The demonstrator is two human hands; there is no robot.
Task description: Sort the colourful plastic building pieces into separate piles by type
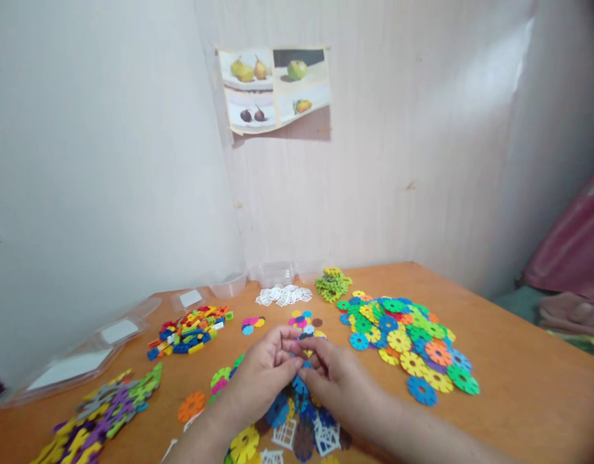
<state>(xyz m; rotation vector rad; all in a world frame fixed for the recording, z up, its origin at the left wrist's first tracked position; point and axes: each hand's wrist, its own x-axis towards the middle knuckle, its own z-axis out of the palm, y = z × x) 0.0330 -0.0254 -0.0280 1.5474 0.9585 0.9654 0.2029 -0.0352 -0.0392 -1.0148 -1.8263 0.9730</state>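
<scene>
My left hand (265, 374) and my right hand (342, 380) meet above the near middle of the table, fingers curled and fingertips almost touching. Both are closed in a pinch. A bit of blue shows between the thumbs, but whether it is held or lies below I cannot tell. Beneath them spreads a mixed pile of notched plastic discs, with a blue disc (278, 410), a yellow disc (245, 443) and a brown disc (304, 441) showing. White lattice pieces (327, 435) lie among them. An orange disc (191, 406) rests left of my left forearm.
Large notched discs (398, 341) are heaped at right. Small building bricks (190, 332) and interlocking strips (108, 412) lie at left. Farther back are white pieces (283, 295), a green pile (333, 287) and clear plastic containers (276, 274). Clear lids (69, 370) line the left edge.
</scene>
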